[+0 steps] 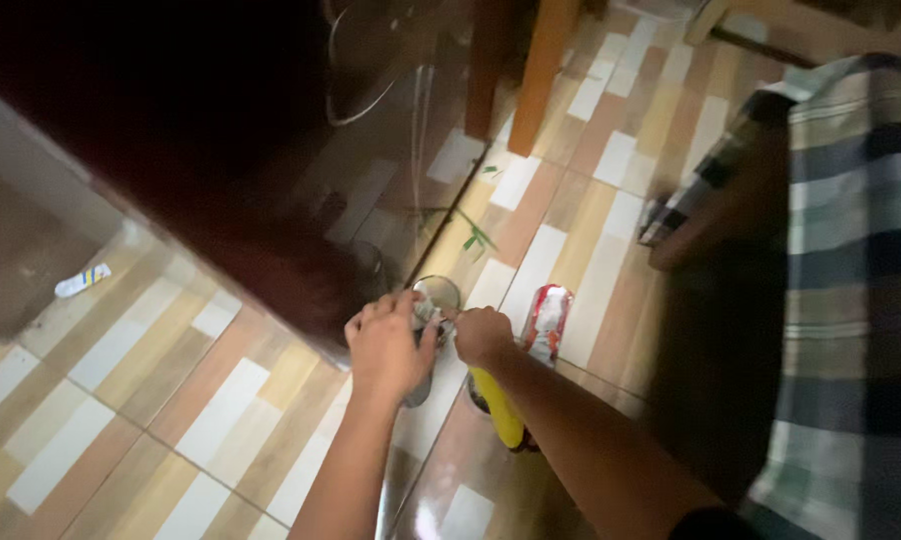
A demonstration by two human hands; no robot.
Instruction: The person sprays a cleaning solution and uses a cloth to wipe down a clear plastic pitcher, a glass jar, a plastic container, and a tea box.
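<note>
— Hands first: where do we have them?

— Our left hand curls over a small crumpled whitish thing, fingers closed round it, right above a round metal cup standing on the floor. Our right hand is just beside it, fingertips pinched on the same whitish thing; we cannot tell what that thing is.

— What lies around us?

— Below our right forearm we see a yellow object, partly hidden. Right of the hands a red and white packet lies on the striped tile floor. Far off stands an orange wooden leg, with green leaf scraps near it. At far left a small white tube lies alone. On the right a person in a plaid shirt stands close.
</note>
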